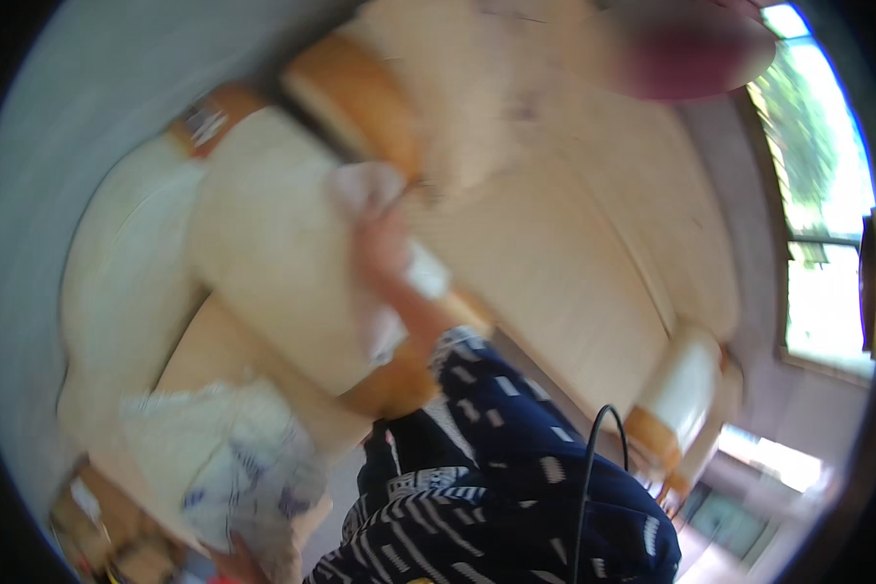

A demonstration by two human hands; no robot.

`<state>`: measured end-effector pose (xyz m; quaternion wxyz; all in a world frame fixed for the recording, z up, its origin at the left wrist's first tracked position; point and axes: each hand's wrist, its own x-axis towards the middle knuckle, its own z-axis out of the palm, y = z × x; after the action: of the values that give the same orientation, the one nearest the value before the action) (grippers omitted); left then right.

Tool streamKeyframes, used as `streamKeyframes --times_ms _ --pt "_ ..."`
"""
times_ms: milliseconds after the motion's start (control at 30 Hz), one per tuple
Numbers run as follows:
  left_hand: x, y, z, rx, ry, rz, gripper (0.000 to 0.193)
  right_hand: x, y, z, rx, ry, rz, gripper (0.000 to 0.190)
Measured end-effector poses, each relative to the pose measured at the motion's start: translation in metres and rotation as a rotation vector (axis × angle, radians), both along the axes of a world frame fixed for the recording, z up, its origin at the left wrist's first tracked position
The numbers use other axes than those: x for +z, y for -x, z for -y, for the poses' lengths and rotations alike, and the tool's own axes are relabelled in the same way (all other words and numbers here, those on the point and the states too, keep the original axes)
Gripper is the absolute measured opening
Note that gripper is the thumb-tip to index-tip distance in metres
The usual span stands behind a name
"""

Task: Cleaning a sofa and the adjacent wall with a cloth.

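Observation:
My right hand (385,244), blurred by motion, grips a pale pinkish-white cloth (365,186) against the edge of a cream padded sofa arm (277,219). More white cloth (385,332) hangs below that hand, and something white (427,271) shows at its wrist. Orange-brown wooden trim (398,383) runs under the padding. At the bottom edge, my left hand (241,561) is partly cut off and touches a pale fabric piece with a purple print (255,467). How its fingers are set is hidden by blur.
A beige sofa seat (547,241) stretches to the right, ending at another padded arm with wooden trim (679,394). A maroon rounded object (701,55) is at the top. Cluttered items (117,533) lie lower left. A black cable (588,467) loops by my sleeve. Windows (821,197) are at the right.

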<state>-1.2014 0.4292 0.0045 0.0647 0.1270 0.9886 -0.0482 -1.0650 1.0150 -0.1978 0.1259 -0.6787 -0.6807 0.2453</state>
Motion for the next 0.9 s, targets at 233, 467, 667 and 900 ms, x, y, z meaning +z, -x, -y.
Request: streamKeyframes --times_ms 233,467,667,900 --pt "0.029 -0.037 -0.027 0.24 -0.188 0.05 0.078 0.015 0.121 -0.035 0.343 -0.256 0.261 0.056" --pt "0.031 -0.034 -0.032 0.162 -0.201 -0.024 0.078 0.025 0.097 0.03 0.632 -0.188 0.256 0.06" --pt "0.033 -0.026 -0.044 0.254 -0.295 0.025 0.084 0.017 0.129 0.023 0.663 -0.279 0.31 0.064" --pt "0.032 -0.031 -0.05 0.233 -0.203 -0.023 0.08 0.0 0.228 0.022 0.883 -0.313 0.348 0.058"
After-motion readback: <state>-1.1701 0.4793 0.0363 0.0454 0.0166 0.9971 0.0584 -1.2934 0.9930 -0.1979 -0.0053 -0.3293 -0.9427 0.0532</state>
